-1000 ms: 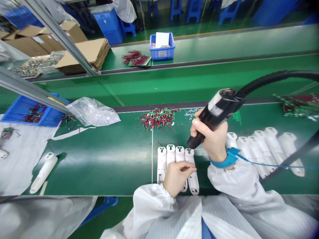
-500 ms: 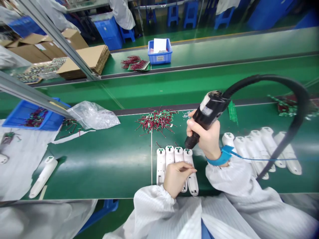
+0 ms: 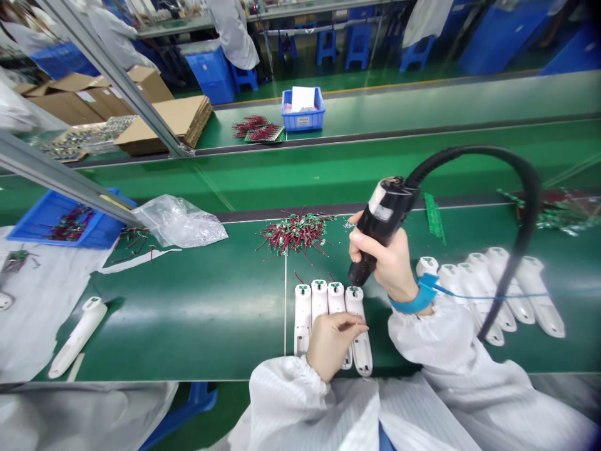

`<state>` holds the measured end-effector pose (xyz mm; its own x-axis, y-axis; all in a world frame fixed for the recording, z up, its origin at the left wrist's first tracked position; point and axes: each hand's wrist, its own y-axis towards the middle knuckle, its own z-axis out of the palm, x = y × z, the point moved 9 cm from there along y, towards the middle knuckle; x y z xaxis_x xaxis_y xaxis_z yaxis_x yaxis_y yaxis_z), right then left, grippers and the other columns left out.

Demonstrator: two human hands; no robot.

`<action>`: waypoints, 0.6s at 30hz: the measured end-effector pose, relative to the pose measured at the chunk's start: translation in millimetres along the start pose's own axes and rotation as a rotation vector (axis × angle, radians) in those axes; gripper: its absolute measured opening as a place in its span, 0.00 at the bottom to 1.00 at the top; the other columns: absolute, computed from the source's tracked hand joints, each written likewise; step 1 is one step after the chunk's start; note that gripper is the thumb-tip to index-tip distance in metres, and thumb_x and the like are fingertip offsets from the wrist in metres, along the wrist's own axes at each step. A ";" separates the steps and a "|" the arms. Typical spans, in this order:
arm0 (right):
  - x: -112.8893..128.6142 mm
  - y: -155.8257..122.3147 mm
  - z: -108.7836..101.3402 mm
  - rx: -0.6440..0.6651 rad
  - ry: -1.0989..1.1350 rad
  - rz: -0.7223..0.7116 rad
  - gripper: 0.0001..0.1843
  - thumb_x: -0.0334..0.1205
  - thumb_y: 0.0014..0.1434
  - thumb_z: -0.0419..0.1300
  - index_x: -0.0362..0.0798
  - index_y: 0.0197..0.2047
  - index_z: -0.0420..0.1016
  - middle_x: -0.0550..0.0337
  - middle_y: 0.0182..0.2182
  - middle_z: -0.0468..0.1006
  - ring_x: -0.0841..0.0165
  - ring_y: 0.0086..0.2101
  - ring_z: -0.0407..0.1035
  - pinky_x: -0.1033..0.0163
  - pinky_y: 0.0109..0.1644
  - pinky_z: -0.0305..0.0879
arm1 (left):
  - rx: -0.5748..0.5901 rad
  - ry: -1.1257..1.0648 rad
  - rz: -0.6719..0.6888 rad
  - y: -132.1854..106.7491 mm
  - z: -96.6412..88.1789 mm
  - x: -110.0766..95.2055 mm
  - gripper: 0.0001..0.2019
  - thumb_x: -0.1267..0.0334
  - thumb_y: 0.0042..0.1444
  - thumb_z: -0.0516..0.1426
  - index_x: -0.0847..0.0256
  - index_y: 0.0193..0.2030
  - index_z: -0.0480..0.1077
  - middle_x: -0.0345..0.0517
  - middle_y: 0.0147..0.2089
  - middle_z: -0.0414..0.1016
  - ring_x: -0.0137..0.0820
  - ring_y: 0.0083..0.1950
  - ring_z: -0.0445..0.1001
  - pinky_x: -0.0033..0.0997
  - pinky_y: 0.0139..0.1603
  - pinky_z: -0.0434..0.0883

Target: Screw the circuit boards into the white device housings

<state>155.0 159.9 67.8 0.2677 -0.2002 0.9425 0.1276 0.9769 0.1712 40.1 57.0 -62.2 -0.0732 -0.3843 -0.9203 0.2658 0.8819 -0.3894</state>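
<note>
My right hand (image 3: 389, 263) is wrapped round a black electric screwdriver (image 3: 378, 228), its tip pointing down at the top end of the rightmost white plastic housing (image 3: 360, 344). That housing lies in a row with several like it, such as the leftmost housing (image 3: 303, 313), each with a small green circuit board at its top. Over the lower part of the row hovers my left hand (image 3: 331, 341), closed with thumb and finger pinched together. Whatever sits in the pinch is too small to make out. A blue wrist strap (image 3: 416, 297) circles my right wrist.
Beyond the row lies a pile of small green boards with red wires (image 3: 298, 233), beside tiny scattered screws (image 3: 350, 223). More white housings (image 3: 488, 291) are at right, one single housing (image 3: 77, 338) at left. A thick black cable (image 3: 498, 150) arches over the right side.
The view has tilted slightly, so the scene sits a little lower. The screwdriver stays over the rightmost housing's top end, and my left hand keeps its pinch.
</note>
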 end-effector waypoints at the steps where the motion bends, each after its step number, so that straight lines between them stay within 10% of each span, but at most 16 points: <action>1: 7.0 -2.8 1.2 0.008 0.021 -0.022 0.13 0.39 0.52 0.68 0.47 0.40 0.73 0.68 0.19 0.70 0.75 0.17 0.63 0.66 0.23 0.61 | -0.002 0.009 0.003 -0.9 -1.1 -2.3 0.04 0.64 0.48 0.64 0.59 0.28 0.80 0.46 0.33 0.83 0.36 0.37 0.80 0.32 0.43 0.76; 8: 52.9 -23.9 16.2 0.095 0.263 -0.041 0.11 0.41 0.52 0.66 0.51 0.39 0.73 0.69 0.16 0.65 0.76 0.14 0.55 0.68 0.17 0.54 | -0.106 0.035 0.008 -2.5 -17.2 -19.1 0.04 0.63 0.47 0.65 0.61 0.26 0.79 0.43 0.28 0.81 0.32 0.30 0.76 0.28 0.34 0.71; 18: 48.1 -27.2 22.6 0.136 0.277 0.005 0.10 0.41 0.52 0.65 0.52 0.39 0.74 0.67 0.17 0.67 0.75 0.14 0.56 0.66 0.17 0.55 | -0.169 0.215 0.114 -5.8 -27.6 -37.7 0.04 0.63 0.49 0.65 0.59 0.26 0.79 0.41 0.26 0.80 0.31 0.29 0.74 0.27 0.33 0.69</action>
<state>142.8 125.4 114.9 0.5208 -0.1897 0.8323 0.0019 0.9752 0.2211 14.7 73.9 -26.3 -0.2588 -0.2294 -0.9383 0.1217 0.9559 -0.2673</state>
